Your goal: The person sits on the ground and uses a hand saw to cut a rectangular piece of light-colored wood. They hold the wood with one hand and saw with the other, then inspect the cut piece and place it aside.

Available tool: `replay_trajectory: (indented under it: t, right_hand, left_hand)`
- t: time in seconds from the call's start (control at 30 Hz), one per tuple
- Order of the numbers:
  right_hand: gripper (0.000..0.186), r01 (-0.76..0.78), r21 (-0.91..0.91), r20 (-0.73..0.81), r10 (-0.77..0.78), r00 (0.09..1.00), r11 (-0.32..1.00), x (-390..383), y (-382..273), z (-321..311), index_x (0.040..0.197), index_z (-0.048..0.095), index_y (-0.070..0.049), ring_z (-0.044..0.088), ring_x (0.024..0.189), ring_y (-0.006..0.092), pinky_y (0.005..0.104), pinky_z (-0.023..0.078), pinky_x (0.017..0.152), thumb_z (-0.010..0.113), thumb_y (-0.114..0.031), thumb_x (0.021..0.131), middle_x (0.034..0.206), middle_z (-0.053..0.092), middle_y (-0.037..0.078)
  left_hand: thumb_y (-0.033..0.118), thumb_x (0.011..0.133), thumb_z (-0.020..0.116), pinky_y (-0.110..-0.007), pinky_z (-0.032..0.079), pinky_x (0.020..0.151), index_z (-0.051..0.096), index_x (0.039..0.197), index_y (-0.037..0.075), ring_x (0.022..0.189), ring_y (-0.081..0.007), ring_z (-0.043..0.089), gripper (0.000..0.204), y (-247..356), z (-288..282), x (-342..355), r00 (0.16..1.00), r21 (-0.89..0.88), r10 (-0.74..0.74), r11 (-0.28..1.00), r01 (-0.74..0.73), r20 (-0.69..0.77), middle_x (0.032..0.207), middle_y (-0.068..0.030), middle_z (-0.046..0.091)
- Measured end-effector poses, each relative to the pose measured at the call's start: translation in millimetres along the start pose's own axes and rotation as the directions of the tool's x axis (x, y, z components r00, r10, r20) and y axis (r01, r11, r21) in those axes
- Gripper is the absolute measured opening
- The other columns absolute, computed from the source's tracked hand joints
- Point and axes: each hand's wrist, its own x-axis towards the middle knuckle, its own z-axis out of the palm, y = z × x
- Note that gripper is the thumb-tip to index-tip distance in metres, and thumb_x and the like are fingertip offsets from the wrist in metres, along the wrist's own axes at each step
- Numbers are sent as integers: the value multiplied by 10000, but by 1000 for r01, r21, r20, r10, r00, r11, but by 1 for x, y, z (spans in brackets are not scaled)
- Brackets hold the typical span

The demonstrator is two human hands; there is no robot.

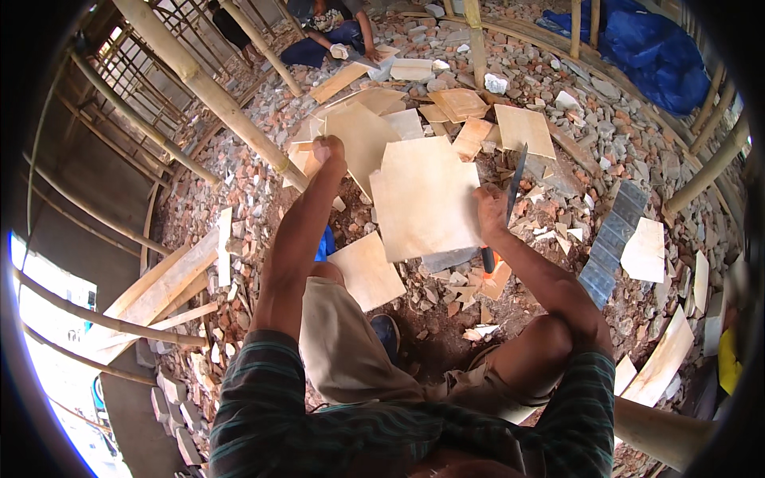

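Observation:
My left hand (pixel 328 151) is closed on the edge of a thin pale board piece (pixel 352 135) among a pile of cut sheets. My right hand (pixel 492 207) grips the right edge of a squarish pale board (pixel 422 199) with a notched upper-left corner. Just right of that hand is a saw blade (pixel 518 170), its black-and-orange handle (pixel 488 261) partly showing below the board; whether the hand touches the saw I cannot tell. Another pale square piece (pixel 366 271) lies by my left knee, near a blue object (pixel 325 243).
Bamboo poles (pixel 199 76) stand around me on broken-brick rubble (pixel 621 151). A person (pixel 327 36) crouches beyond the pile, another stands behind. A blue tarp (pixel 645 60) lies back right. Long planks (pixel 167 287) are at left, a grey ridged strip (pixel 612 239) at right.

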Motion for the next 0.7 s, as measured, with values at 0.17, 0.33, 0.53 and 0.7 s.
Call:
replay_trajectory:
  t: [0.17, 0.33, 0.53, 0.7]
  right_hand:
    - [248, 8, -157, 53, 0, 999, 988, -33, -9, -5, 752, 568, -3, 438, 652, 126, 320, 381, 599, 630, -236, 813, 687, 493, -9]
    - [135, 197, -214, 100, -179, 979, 957, -56, -8, -45, 731, 563, -16, 437, 638, 84, 296, 380, 579, 566, -81, 849, 667, 489, -18]
    - [140, 308, -417, 176, -256, 951, 855, -47, -33, -67, 748, 571, -64, 474, 597, 101, 299, 404, 582, 522, -108, 872, 657, 505, -25]
    - [241, 183, -603, -67, -278, 958, 776, 3, -85, -41, 728, 571, 17, 533, 607, 258, 394, 425, 625, 522, -199, 822, 630, 548, 148]
  left_hand:
    - [193, 909, 512, -368, 546, 708, 627, 1045, 112, 901, -204, 646, 195, -16, -5, -11, 997, 105, 65, 992, -67, 29, 994, -59, 642]
    - [173, 913, 502, -367, 540, 721, 618, 1049, 99, 898, -200, 635, 194, -28, 12, -8, 982, 131, 94, 985, -116, 162, 988, -55, 631]
    - [94, 913, 467, -375, 530, 725, 588, 1016, 55, 825, -203, 622, 164, -31, 28, -29, 771, -505, -40, 735, 453, 635, 929, -63, 611]
    - [87, 949, 443, -408, 520, 867, 561, 1131, 50, 971, -231, 614, 220, -31, 31, -55, 628, -508, 168, 755, 414, 760, 1067, -80, 612]
